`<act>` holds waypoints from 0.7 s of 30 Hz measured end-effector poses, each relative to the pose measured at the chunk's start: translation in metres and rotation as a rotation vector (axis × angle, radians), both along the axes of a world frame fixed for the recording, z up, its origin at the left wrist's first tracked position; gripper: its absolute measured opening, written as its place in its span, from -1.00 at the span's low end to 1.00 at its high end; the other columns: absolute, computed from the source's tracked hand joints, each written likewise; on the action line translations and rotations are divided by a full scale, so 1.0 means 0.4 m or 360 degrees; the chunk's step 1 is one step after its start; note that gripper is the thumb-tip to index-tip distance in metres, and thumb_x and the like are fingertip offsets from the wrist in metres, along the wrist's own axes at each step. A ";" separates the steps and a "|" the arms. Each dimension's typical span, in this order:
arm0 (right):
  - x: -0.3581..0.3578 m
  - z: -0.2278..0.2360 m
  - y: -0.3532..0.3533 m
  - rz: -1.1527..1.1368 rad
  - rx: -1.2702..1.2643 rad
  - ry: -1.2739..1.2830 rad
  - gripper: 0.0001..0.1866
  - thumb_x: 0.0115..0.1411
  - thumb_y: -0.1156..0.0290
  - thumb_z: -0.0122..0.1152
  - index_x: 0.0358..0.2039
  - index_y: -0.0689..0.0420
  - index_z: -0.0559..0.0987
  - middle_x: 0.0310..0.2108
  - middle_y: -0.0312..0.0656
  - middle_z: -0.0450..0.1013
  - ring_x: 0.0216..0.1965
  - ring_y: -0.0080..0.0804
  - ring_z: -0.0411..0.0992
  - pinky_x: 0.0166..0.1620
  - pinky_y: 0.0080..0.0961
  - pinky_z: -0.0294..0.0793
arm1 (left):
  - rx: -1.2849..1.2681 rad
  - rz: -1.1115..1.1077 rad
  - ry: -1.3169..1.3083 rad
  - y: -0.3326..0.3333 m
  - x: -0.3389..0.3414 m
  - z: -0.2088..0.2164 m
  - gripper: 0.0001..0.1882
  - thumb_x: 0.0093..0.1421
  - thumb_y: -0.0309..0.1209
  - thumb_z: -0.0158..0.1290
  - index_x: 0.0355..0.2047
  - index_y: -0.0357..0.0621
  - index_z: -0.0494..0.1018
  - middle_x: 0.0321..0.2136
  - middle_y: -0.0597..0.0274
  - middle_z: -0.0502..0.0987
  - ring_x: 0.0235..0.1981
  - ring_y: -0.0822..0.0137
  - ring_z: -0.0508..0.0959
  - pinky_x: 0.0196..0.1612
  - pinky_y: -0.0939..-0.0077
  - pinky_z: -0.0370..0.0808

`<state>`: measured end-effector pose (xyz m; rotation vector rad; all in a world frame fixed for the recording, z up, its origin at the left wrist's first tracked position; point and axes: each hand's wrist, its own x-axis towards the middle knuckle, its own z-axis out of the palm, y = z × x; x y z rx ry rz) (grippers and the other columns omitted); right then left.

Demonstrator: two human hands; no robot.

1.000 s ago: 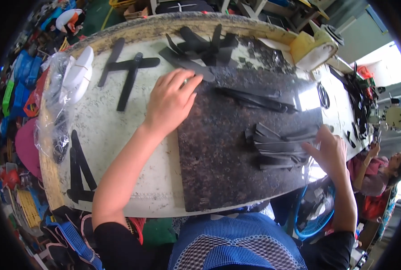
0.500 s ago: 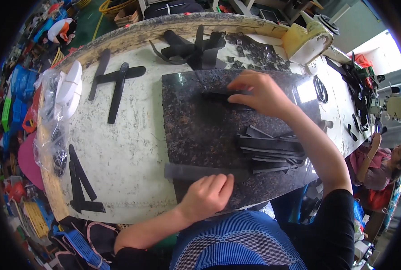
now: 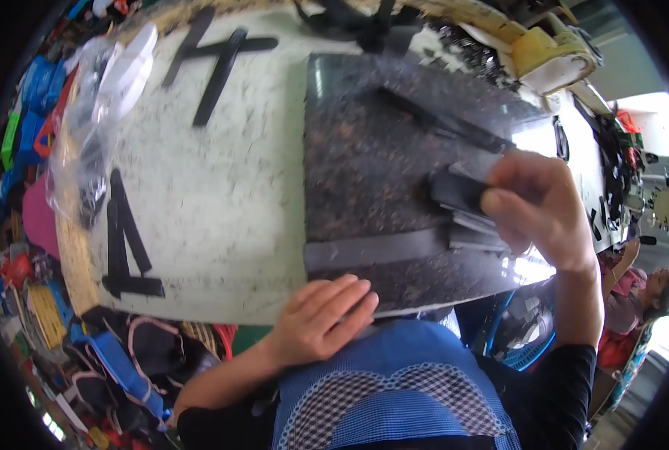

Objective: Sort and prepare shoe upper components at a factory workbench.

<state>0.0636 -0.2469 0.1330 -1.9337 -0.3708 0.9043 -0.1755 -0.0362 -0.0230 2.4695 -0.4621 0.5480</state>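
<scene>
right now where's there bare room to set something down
White tabletop between the black strips at left and the dark slab; also the slab's left part, beyond the flat grey strip. Crowded: the slab's right side, where the right hand is at the stacked strips, and the table's far edge, with piled black pieces.

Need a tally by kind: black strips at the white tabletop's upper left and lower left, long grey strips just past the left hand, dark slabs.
Upper-left black strips: 3
Lower-left black strips: 3
Long grey strip: 1
Dark slab: 1
Total: 8
</scene>
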 end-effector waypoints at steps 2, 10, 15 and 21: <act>-0.040 -0.029 -0.038 -0.0035 -0.0001 0.0222 -0.82 0.39 0.40 0.35 -0.25 0.27 0.61 -0.62 -0.33 0.51 -0.67 -0.71 0.41 -0.61 -0.72 0.33 | 0.0098 0.0242 -0.0112 0.019 -0.026 -0.004 -0.56 0.18 -0.19 0.35 0.08 0.07 0.69 -0.21 0.40 0.52 -0.16 0.33 0.50 -0.05 0.35 0.41; -0.146 -0.181 0.160 0.0527 -0.0040 0.0390 -0.82 0.36 0.42 0.35 -0.24 0.31 0.66 -0.48 -0.21 0.61 -0.47 -0.60 0.58 -0.41 -0.61 0.55 | 0.0254 0.0397 0.0045 0.049 -0.047 -0.032 -0.54 0.27 -0.07 0.29 0.11 0.07 0.66 -0.38 0.42 0.40 -0.32 0.36 0.41 -0.17 0.34 0.31; -0.151 -0.255 0.188 0.0532 -0.0136 0.0286 -0.83 0.35 0.44 0.37 -0.23 0.32 0.67 -0.44 -0.25 0.60 -0.43 -0.61 0.56 -0.35 -0.62 0.59 | 0.0228 0.0447 0.0128 0.057 -0.058 -0.039 -0.47 0.21 -0.04 0.33 0.15 0.10 0.66 -0.40 0.42 0.33 -0.37 0.35 0.34 -0.22 0.37 0.25; -0.158 -0.246 0.194 0.0554 -0.0197 0.0137 -0.84 0.33 0.46 0.38 -0.29 0.33 0.68 -0.44 -0.22 0.61 -0.46 -0.59 0.58 -0.36 -0.60 0.58 | 0.0240 0.0393 0.0096 0.078 -0.054 -0.041 -0.46 0.22 -0.03 0.31 0.17 0.10 0.65 -0.42 0.44 0.30 -0.38 0.35 0.31 -0.22 0.37 0.24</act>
